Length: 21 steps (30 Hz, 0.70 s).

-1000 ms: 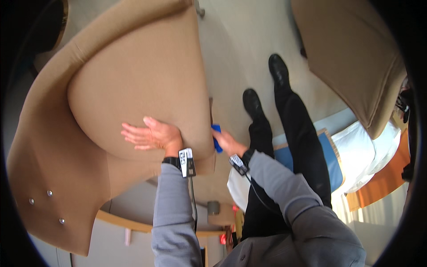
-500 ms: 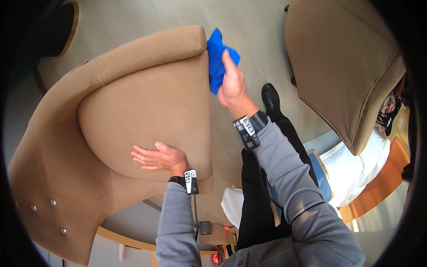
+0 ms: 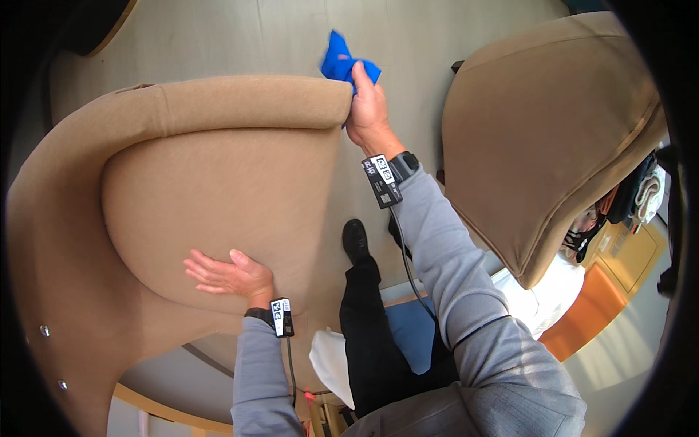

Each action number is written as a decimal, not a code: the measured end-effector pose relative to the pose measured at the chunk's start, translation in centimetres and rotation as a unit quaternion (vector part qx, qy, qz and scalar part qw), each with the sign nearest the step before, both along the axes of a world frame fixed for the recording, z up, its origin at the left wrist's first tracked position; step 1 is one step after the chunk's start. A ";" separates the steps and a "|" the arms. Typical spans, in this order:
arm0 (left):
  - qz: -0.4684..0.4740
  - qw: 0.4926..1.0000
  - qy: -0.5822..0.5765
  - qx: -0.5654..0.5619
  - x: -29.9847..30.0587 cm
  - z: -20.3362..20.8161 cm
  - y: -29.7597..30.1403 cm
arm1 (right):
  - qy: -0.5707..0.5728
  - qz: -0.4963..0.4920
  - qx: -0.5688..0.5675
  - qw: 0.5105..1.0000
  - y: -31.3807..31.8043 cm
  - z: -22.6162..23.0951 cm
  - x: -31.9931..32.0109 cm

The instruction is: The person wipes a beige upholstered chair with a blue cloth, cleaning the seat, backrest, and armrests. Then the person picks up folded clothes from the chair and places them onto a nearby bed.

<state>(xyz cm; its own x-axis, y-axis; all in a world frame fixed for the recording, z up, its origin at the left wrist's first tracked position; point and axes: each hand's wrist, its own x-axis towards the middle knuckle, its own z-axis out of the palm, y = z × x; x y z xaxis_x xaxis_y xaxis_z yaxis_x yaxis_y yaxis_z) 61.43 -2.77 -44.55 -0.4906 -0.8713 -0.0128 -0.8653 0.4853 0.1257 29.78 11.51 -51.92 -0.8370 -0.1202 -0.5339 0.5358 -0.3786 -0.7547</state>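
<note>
Pale smooth floor (image 3: 240, 36) fills the top of the view, with two tan upholstered chairs on it. No container shows anywhere.

One chair (image 3: 80, 218) spreads over the left half, its seat cushion (image 3: 218, 197) facing up and its armrest (image 3: 247, 102) running across at 12 o'clock. A second chair (image 3: 539, 138) stands at 2 o'clock, apart from the first.

The left hand (image 3: 226, 275) lies flat on the cushion's near edge at 7 o'clock, fingers spread and released, pointing toward 9 o'clock, grasping nothing. The right arm reaches straight out toward 12 o'clock, grey sleeve extended. The right hand (image 3: 368, 109) clenches a blue cloth (image 3: 342, 62) against the end of the armrest, and the cloth sticks out beyond the fingers over the floor.

Half a second ago the right hand and cloth were at much the same armrest end; a second ago they were low beside the cushion near the person's legs. The left hand has stayed on the cushion throughout.
</note>
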 end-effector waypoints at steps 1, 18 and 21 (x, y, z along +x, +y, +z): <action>0.001 1.000 0.001 -0.004 0.0 0.0 0.0 | 0.052 0.035 -0.061 0.996 0.5 1.3 -0.8; -0.011 0.996 -0.015 -0.086 0.8 -1.6 -0.7 | 0.288 0.244 0.481 0.791 20.8 26.3 2.2; -0.013 0.994 -0.001 -0.106 1.1 -2.2 -0.9 | 0.512 0.167 0.583 0.608 27.4 35.5 0.1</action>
